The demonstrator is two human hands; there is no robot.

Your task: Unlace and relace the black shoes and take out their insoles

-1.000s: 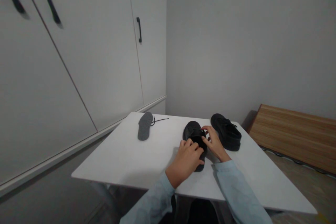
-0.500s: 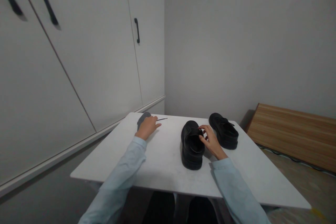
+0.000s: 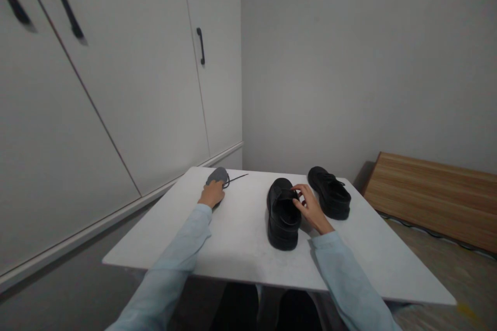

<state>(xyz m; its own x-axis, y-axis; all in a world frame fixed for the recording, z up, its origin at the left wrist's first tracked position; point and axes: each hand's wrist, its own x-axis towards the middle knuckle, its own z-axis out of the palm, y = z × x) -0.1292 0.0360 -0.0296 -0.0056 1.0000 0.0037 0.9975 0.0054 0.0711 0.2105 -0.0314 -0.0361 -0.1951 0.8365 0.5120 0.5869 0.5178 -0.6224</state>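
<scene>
Left hand (image 3: 212,194): fingers closed on grey felt insole (image 3: 218,176), far-left on white desk (image 3: 240,248).
Right hand (image 3: 310,209): fingers pinching near black leather shoe (image 3: 283,212) at tongue.
Advice: keep opening wide, slide insole toe-first.

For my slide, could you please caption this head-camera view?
Left hand on a grey insole beside a black lace; right hand holding a black shoe on a white table.
</scene>
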